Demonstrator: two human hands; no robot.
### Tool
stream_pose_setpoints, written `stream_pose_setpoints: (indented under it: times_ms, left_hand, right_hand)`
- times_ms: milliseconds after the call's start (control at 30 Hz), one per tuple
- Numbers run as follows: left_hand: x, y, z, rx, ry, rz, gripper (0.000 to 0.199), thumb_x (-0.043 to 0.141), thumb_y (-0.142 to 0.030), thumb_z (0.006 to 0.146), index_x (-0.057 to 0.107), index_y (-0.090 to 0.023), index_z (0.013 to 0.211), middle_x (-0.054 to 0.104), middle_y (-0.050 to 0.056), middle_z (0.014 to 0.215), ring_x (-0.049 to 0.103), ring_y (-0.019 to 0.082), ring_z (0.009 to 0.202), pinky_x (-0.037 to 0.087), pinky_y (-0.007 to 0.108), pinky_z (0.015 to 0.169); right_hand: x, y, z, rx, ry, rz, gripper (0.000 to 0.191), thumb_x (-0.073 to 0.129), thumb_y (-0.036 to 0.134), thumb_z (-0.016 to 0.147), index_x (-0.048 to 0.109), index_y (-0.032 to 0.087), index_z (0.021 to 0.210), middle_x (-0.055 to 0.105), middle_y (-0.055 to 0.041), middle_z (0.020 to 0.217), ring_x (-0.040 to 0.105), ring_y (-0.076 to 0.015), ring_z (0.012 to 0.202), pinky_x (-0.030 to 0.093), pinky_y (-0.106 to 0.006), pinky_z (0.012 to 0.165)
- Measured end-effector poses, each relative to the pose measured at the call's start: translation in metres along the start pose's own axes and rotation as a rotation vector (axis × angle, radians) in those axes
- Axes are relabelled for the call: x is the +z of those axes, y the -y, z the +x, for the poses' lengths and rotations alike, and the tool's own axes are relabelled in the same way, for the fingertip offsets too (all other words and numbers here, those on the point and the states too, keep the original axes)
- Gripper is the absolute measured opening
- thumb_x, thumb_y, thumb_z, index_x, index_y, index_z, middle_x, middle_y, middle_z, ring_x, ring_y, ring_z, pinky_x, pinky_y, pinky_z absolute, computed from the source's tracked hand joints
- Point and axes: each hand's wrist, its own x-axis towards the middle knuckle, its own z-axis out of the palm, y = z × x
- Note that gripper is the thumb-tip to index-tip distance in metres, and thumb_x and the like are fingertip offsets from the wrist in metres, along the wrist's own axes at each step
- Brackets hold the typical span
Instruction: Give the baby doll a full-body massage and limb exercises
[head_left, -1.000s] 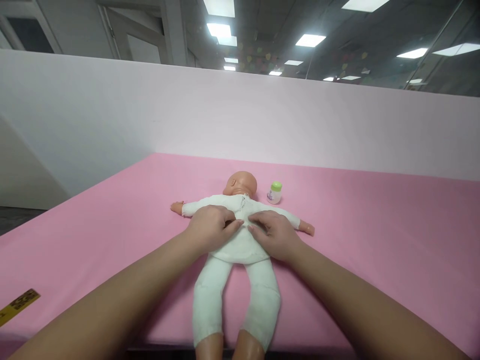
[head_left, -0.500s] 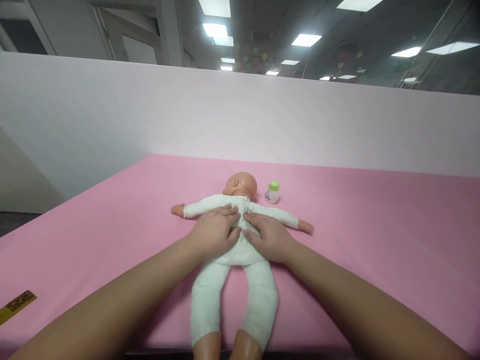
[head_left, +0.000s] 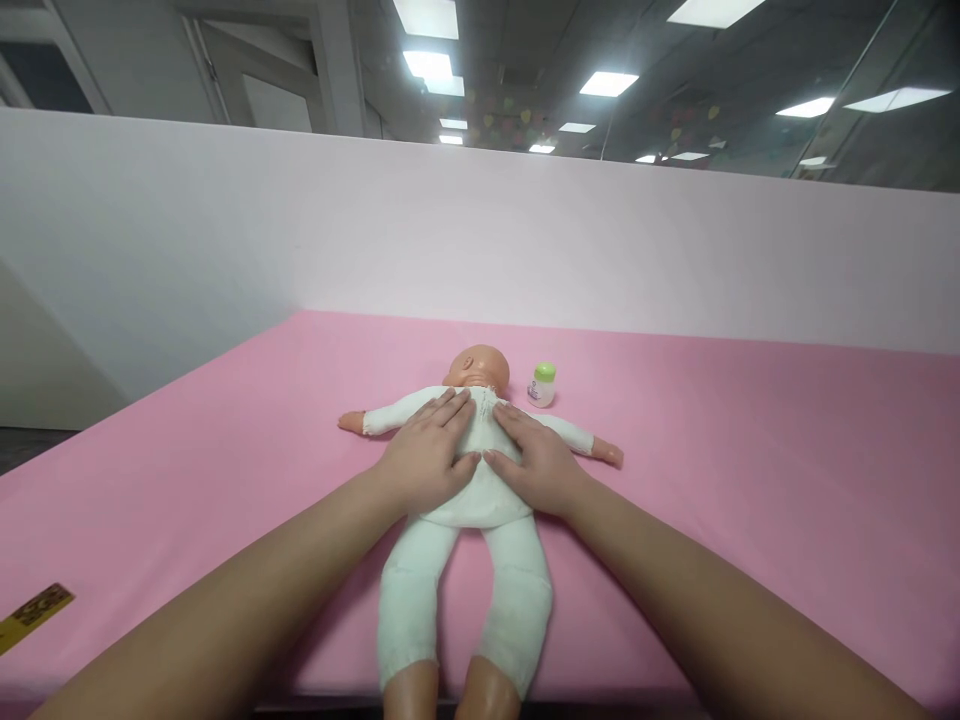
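Observation:
A baby doll (head_left: 480,500) with a white cloth body lies face down on the pink surface (head_left: 750,450), its head at the far end turned to the left and its arms spread out. My left hand (head_left: 433,452) rests flat on the left side of its back, fingers pointing up towards the shoulder. On the right side of the back lies my right hand (head_left: 541,460), fingers extended towards the other shoulder. Both thumbs point inward and almost meet at the middle. Neither hand grips anything.
A small clear jar (head_left: 541,386) with a green lid stands right of the doll's head. A yellow label (head_left: 34,617) with a printed code lies at the near left. Behind the pink surface rises a white wall (head_left: 480,240), with glass above it.
The fingers of both hands have slid up the doll's back towards the shoulders and spread a little outward from the middle. The thumbs stay close together.

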Motion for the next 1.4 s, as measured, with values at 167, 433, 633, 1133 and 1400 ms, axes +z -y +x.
stream_pose_setpoints:
  times_ms: [167,433,633,1133,1400]
  left_hand:
    - [0.0,0.003,0.003,0.003,0.103,-0.09,0.074,0.052,-0.047,0.101,0.041,-0.014,0.167,0.032,0.013,0.174,0.029,0.032,0.163,0.029,0.051,0.133]
    - [-0.004,0.006,0.004,-0.01,0.086,-0.146,0.072,0.061,-0.047,0.097,0.05,-0.017,0.161,0.042,0.013,0.17,0.037,0.033,0.159,0.035,0.052,0.13]
    - [0.0,0.011,0.004,-0.118,0.157,-0.196,0.097,0.065,-0.05,0.093,0.023,-0.016,0.173,0.006,0.014,0.18,0.005,0.036,0.167,0.017,0.058,0.135]
    - [0.004,0.025,0.004,-0.151,-0.126,-0.388,0.06,0.067,-0.046,0.091,0.065,-0.022,0.146,0.06,0.01,0.155,0.053,0.033,0.146,0.042,0.048,0.123]
    - [-0.012,0.027,0.004,-0.514,-0.138,-0.174,0.049,0.047,-0.055,0.099,0.063,-0.022,0.066,0.071,0.007,0.072,0.067,0.029,0.074,0.049,0.048,0.082]
  right_hand:
    - [-0.002,0.001,0.002,0.033,0.122,0.014,0.079,0.059,0.064,0.102,0.05,0.012,0.161,0.046,-0.0161,0.165,0.039,-0.0355,0.158,0.033,-0.056,0.131]
    - [-0.007,-0.001,0.003,0.027,0.128,0.038,0.074,0.06,0.062,0.102,0.054,0.016,0.159,0.05,-0.0125,0.164,0.041,-0.034,0.157,0.034,-0.054,0.13]
    - [0.001,-0.006,0.007,0.053,0.071,0.036,0.088,0.063,0.06,0.1,0.034,0.015,0.17,0.033,-0.0156,0.173,0.029,-0.0356,0.162,0.027,-0.057,0.133]
    - [-0.001,-0.017,0.011,0.133,-0.06,0.21,0.062,0.069,0.051,0.096,0.06,0.024,0.152,0.062,-0.0096,0.153,0.059,-0.0338,0.141,0.047,-0.052,0.119]
    - [-0.021,-0.007,0.002,0.283,-0.098,0.061,0.056,0.063,0.055,0.1,0.063,0.027,0.148,0.071,-0.0105,0.138,0.07,-0.0362,0.121,0.053,-0.054,0.104]
